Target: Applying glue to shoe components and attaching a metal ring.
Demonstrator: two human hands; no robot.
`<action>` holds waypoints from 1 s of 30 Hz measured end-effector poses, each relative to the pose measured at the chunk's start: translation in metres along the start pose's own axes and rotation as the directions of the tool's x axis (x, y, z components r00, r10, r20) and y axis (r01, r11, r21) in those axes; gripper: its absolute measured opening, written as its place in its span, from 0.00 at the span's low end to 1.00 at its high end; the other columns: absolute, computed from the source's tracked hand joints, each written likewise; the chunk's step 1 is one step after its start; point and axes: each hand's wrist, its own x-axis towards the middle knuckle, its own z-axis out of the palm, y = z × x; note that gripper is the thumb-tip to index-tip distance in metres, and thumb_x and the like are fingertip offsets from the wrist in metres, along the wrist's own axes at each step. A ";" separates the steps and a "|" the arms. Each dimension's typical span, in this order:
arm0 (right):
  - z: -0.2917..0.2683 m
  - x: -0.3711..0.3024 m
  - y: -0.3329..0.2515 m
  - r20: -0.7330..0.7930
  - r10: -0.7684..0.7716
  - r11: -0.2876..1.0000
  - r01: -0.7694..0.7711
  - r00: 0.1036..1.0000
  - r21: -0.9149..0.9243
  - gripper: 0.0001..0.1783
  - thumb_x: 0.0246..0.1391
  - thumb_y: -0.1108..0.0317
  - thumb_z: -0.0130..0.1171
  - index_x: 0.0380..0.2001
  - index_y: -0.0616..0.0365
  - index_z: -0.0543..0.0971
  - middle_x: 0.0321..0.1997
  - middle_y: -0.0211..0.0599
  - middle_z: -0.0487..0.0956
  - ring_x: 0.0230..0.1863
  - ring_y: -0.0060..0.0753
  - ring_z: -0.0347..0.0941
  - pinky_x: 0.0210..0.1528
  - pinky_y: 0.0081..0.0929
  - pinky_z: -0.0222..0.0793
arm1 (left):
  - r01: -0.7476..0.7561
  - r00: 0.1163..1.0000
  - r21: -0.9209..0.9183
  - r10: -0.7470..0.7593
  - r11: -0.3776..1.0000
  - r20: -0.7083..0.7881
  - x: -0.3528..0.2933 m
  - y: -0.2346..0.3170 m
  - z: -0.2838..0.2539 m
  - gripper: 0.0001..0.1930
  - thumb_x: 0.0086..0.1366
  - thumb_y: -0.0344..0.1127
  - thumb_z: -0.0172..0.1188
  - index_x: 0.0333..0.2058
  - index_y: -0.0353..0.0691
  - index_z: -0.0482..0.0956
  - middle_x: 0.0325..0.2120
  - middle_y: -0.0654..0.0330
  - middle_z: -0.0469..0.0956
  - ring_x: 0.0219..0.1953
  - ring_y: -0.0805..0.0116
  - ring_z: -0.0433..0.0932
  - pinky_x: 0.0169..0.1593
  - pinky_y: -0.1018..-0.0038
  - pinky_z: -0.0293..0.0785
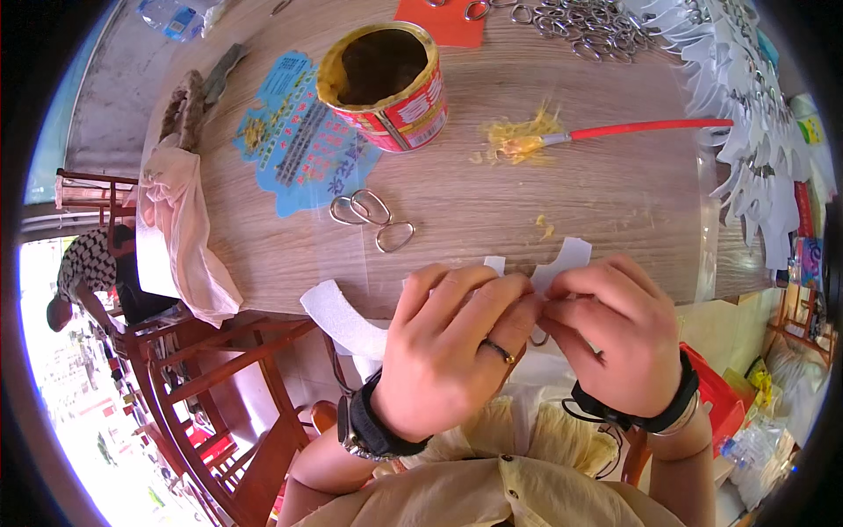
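in the head view, the left hand (452,356) and the right hand (625,338) meet at the lower centre of the frame, just over the near edge of the wood-grain table (474,206). the fingers of both are bent and drawn together, fingertips touching, pinching white strip material between them.

a curved white strip (341,318) sticks out to the left of the left hand, and a white tab (571,255) rises above the right hand's fingertips; whether they are one piece cannot be told, as the fingers cover the middle. a metal ring (539,336) shows partly just below the meeting fingertips.

three loose oval rings (361,213) lie near the left hand, up and to the left of its knuckles. beyond them, at the upper centre, a red-labelled tub (408,114) stands on a blue printed sheet (285,180). a red-handled brush (645,129) lies well above the right hand, its bristles in a yellow smear (544,123). more metal rings (588,31) are heaped at upper right, beside rows of white pieces (760,167).
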 end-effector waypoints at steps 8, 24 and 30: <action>-0.003 0.005 -0.001 0.022 0.159 0.974 -0.160 0.987 0.158 0.07 0.34 0.81 0.64 0.21 0.62 0.77 0.33 0.36 0.75 0.30 0.39 0.74 0.32 0.32 0.70 | -0.013 1.000 -0.005 0.013 1.000 -0.028 0.004 -0.001 -0.001 0.13 0.39 0.33 0.71 0.28 0.42 0.83 0.31 0.66 0.79 0.34 0.66 0.77 0.40 0.67 0.68; -0.011 0.014 -0.003 0.207 0.079 0.991 -0.055 0.975 -0.120 0.09 0.37 0.79 0.61 0.25 0.65 0.71 0.40 0.42 0.68 0.39 0.47 0.67 0.41 0.39 0.66 | 0.023 0.998 0.007 -0.023 1.000 -0.050 0.003 -0.002 0.003 0.07 0.39 0.31 0.58 0.21 0.37 0.73 0.29 0.63 0.73 0.34 0.66 0.74 0.46 0.65 0.68; -0.012 0.014 0.000 0.231 0.061 0.990 -0.028 0.971 -0.141 0.08 0.40 0.78 0.60 0.26 0.66 0.72 0.41 0.43 0.69 0.40 0.48 0.68 0.42 0.39 0.67 | 0.114 0.993 0.001 -0.114 0.994 0.037 0.007 0.001 -0.001 0.09 0.44 0.31 0.66 0.25 0.39 0.75 0.33 0.65 0.74 0.33 0.66 0.74 0.44 0.68 0.67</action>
